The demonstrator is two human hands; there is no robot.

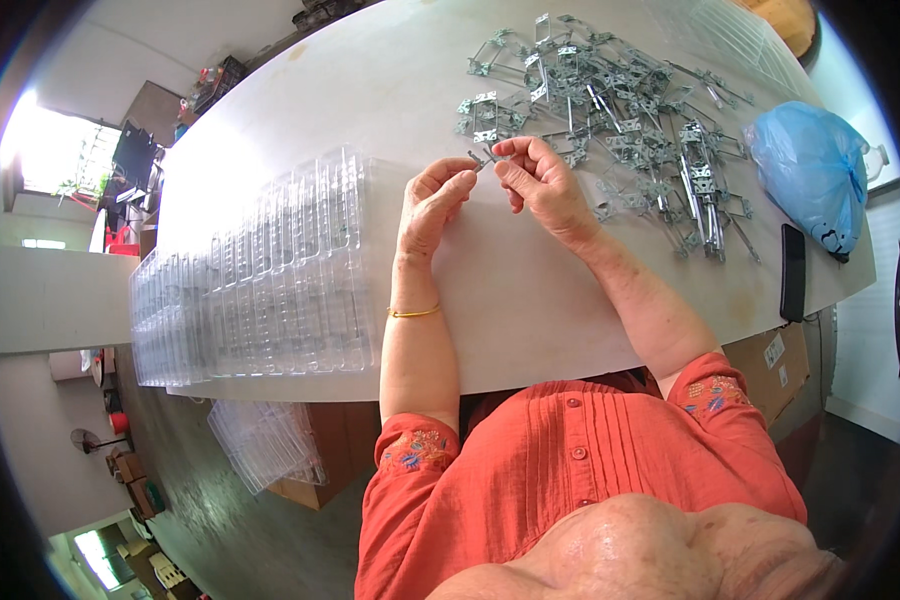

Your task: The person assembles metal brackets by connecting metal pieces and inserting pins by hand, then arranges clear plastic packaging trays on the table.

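Observation:
My left hand (433,212) and my right hand (548,192) meet above the white table (510,320), fingertips pinched around a small grey metal bracket (481,159). Much of that bracket is hidden by the fingers, so its full shape does not show. Just beyond my right hand lies a tangled pile of similar metal brackets (625,115) with thin rods and perforated plates. To the left of my left hand, clear plastic trays (288,265) with rows of moulded slots cover part of the tabletop.
A tied blue plastic bag (808,175) sits at the right edge, with a black phone (792,272) in front of it. Another clear tray (735,40) lies at the far right. Below the table's edge are more clear trays (262,442) and a cardboard box (778,368).

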